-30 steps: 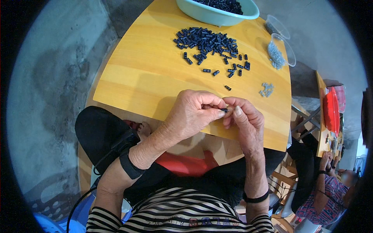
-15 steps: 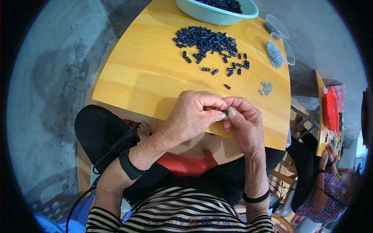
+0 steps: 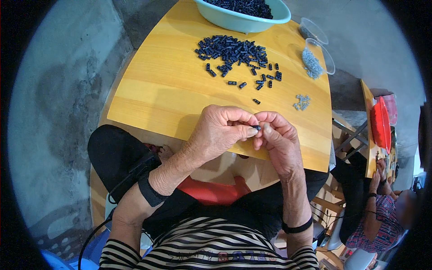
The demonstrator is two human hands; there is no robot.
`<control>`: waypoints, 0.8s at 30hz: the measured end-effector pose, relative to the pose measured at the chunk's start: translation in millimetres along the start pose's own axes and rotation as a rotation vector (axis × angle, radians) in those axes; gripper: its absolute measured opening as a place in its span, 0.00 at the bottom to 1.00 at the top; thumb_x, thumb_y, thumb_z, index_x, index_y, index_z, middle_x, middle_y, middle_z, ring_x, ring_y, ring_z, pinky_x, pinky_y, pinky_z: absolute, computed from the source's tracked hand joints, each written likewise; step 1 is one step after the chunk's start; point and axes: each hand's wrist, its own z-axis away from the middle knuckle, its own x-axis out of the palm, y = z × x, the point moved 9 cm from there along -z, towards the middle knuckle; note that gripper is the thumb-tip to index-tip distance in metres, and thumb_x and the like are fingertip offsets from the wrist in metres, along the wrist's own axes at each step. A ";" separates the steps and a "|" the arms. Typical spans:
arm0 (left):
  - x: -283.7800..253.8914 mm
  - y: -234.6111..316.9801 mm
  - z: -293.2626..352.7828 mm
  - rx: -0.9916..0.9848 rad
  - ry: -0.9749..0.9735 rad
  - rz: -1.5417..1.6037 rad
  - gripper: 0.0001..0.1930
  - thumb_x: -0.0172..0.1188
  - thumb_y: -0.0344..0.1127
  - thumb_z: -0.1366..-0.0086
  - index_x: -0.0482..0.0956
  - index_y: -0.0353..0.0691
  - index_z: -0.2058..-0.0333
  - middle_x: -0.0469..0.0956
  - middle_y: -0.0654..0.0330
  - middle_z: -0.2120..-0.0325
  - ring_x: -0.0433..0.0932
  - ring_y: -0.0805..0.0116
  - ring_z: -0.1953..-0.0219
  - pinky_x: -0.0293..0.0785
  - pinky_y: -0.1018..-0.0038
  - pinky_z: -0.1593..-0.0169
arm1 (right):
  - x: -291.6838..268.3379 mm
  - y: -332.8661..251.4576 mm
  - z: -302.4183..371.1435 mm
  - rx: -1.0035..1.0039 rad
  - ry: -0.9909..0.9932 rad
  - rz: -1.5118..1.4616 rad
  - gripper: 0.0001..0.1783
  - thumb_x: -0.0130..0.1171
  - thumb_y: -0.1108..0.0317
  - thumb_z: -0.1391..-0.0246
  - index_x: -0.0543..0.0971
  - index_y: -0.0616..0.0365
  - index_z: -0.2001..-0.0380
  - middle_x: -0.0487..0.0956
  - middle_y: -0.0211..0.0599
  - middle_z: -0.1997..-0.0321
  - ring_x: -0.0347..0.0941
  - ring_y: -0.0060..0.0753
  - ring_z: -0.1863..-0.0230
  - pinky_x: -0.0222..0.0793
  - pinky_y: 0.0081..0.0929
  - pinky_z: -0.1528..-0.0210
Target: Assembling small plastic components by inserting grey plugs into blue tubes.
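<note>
Over the near edge of the table, my left hand [image 3: 219, 131] pinches a small black plastic block [image 3: 256, 128] between thumb and fingertips; only its end shows. Against it, my right hand [image 3: 284, 145] is closed, thumb pressed to the fingers. Whatever those fingers hold is hidden or too small to make out. Beyond my hands lies one loose black block [image 3: 256, 101], and farther off a pile of the same blocks [image 3: 231, 50]. To the right, a small heap of silvery pieces [image 3: 302, 102], perhaps screws, rests on the wood.
The yellow wooden table [image 3: 153, 90] carries a pale blue basin [image 3: 245, 24] of black blocks at the back. Clear tubs [image 3: 332, 60] with silvery pieces stand at its right edge. At another table on the right, a person [image 3: 375, 220] sits near a red basin [image 3: 380, 123].
The view has shifted slightly, so the table's things appear a little farther left and lower. My hands stay together, and the black block's end shows more plainly between them.
</note>
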 end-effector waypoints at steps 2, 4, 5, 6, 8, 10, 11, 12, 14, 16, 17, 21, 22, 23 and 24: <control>-0.6 -0.3 0.0 0.002 0.003 -0.013 0.06 0.62 0.23 0.42 0.80 0.30 0.65 0.81 0.60 0.73 0.78 0.78 0.70 0.75 0.82 0.65 | -1.0 0.7 0.2 -0.005 -0.006 0.030 0.12 0.57 0.70 0.44 0.75 0.63 0.56 0.78 0.30 0.71 0.72 0.18 0.72 0.69 0.16 0.68; -1.3 -0.2 -0.3 0.012 0.006 -0.056 0.06 0.62 0.23 0.42 0.81 0.30 0.65 0.81 0.60 0.73 0.78 0.78 0.70 0.76 0.82 0.65 | -1.3 1.5 0.1 -0.008 -0.011 0.062 0.13 0.57 0.70 0.43 0.75 0.63 0.56 0.78 0.30 0.70 0.72 0.18 0.72 0.70 0.17 0.67; -1.8 -0.6 -0.7 0.011 0.007 -0.057 0.06 0.62 0.23 0.42 0.81 0.30 0.65 0.81 0.60 0.73 0.78 0.78 0.70 0.76 0.82 0.65 | -0.4 0.4 0.2 -0.027 -0.018 0.065 0.13 0.57 0.70 0.43 0.75 0.64 0.56 0.78 0.30 0.70 0.72 0.18 0.72 0.70 0.17 0.66; -0.2 -2.3 -1.2 -0.001 -0.017 0.012 0.06 0.62 0.23 0.43 0.81 0.30 0.65 0.81 0.61 0.73 0.78 0.79 0.70 0.76 0.82 0.66 | 0.5 -0.5 0.3 -0.045 -0.025 0.069 0.13 0.57 0.70 0.43 0.75 0.64 0.56 0.78 0.30 0.70 0.72 0.18 0.72 0.70 0.17 0.66; 1.3 -4.0 -1.3 -0.014 -0.040 0.082 0.06 0.63 0.23 0.43 0.81 0.31 0.65 0.81 0.61 0.73 0.78 0.79 0.70 0.76 0.82 0.66 | 1.5 -0.6 0.1 -0.041 -0.021 0.078 0.13 0.57 0.70 0.43 0.75 0.64 0.57 0.78 0.30 0.70 0.72 0.18 0.72 0.70 0.17 0.66; -2.1 -4.0 -1.2 -0.018 -0.006 -0.005 0.06 0.64 0.23 0.44 0.81 0.32 0.66 0.81 0.62 0.73 0.77 0.79 0.70 0.75 0.83 0.66 | 1.8 -0.9 -0.2 -0.038 -0.016 0.088 0.12 0.57 0.70 0.43 0.75 0.64 0.57 0.78 0.30 0.70 0.72 0.18 0.72 0.70 0.17 0.66; -2.1 -3.0 -1.0 -0.019 -0.005 -0.004 0.06 0.64 0.23 0.44 0.81 0.32 0.66 0.81 0.62 0.73 0.77 0.79 0.70 0.75 0.83 0.66 | 1.4 -0.3 -0.5 -0.032 -0.010 0.110 0.12 0.56 0.71 0.43 0.75 0.64 0.57 0.78 0.30 0.70 0.72 0.18 0.72 0.70 0.17 0.66; -2.8 -3.4 -0.7 -0.039 0.005 -0.032 0.06 0.64 0.23 0.45 0.82 0.32 0.66 0.81 0.63 0.74 0.77 0.79 0.70 0.75 0.83 0.66 | 0.8 0.4 -0.7 -0.026 -0.004 0.133 0.12 0.56 0.71 0.43 0.75 0.64 0.57 0.78 0.29 0.71 0.72 0.18 0.71 0.70 0.17 0.65; -3.8 -5.7 -0.1 -0.059 0.017 -0.060 0.06 0.65 0.23 0.45 0.82 0.32 0.67 0.81 0.63 0.74 0.77 0.80 0.71 0.75 0.83 0.66 | 0.2 0.4 -0.4 -0.044 -0.005 0.177 0.11 0.55 0.72 0.43 0.75 0.64 0.57 0.78 0.29 0.71 0.72 0.17 0.71 0.70 0.17 0.66; -5.0 -1.7 1.0 0.020 0.035 -0.075 0.06 0.66 0.23 0.46 0.82 0.33 0.68 0.81 0.64 0.74 0.76 0.81 0.71 0.74 0.83 0.67 | 1.2 -0.2 -0.2 -0.062 -0.008 0.219 0.11 0.55 0.72 0.43 0.75 0.64 0.57 0.78 0.28 0.71 0.71 0.16 0.71 0.70 0.17 0.66; -4.8 -3.0 1.6 0.019 0.035 -0.075 0.06 0.66 0.23 0.46 0.82 0.33 0.68 0.81 0.64 0.74 0.76 0.81 0.71 0.74 0.83 0.67 | 0.9 -0.6 0.3 -0.057 0.008 0.260 0.10 0.54 0.73 0.42 0.75 0.64 0.57 0.77 0.28 0.71 0.71 0.16 0.72 0.70 0.16 0.66; -5.7 -2.8 3.5 0.044 0.071 -0.150 0.06 0.65 0.24 0.46 0.82 0.33 0.68 0.81 0.64 0.74 0.77 0.81 0.71 0.74 0.83 0.68 | 3.8 -2.4 -1.5 -0.054 0.008 0.318 0.09 0.52 0.74 0.41 0.75 0.63 0.58 0.77 0.28 0.72 0.70 0.14 0.72 0.69 0.15 0.68; -6.1 -6.0 3.2 0.010 0.078 -0.145 0.06 0.65 0.24 0.45 0.82 0.33 0.67 0.81 0.63 0.74 0.77 0.81 0.71 0.74 0.84 0.68 | 4.5 -3.0 -1.5 -0.056 0.008 0.320 0.09 0.52 0.74 0.41 0.75 0.63 0.58 0.77 0.28 0.72 0.70 0.14 0.72 0.69 0.15 0.68; -6.8 -7.0 2.7 0.014 0.079 -0.146 0.06 0.65 0.24 0.45 0.82 0.33 0.67 0.81 0.63 0.74 0.77 0.81 0.71 0.74 0.84 0.68 | 5.5 -4.1 -1.2 -0.065 0.014 0.356 0.09 0.52 0.75 0.41 0.75 0.63 0.58 0.77 0.27 0.72 0.70 0.14 0.73 0.68 0.15 0.69; -7.3 -12.1 1.8 -0.010 0.069 -0.126 0.06 0.65 0.24 0.44 0.82 0.32 0.67 0.81 0.63 0.74 0.77 0.81 0.72 0.74 0.84 0.68 | 6.6 -5.4 -0.8 -0.073 0.019 0.392 0.09 0.51 0.75 0.41 0.75 0.62 0.58 0.77 0.27 0.72 0.70 0.14 0.73 0.68 0.15 0.70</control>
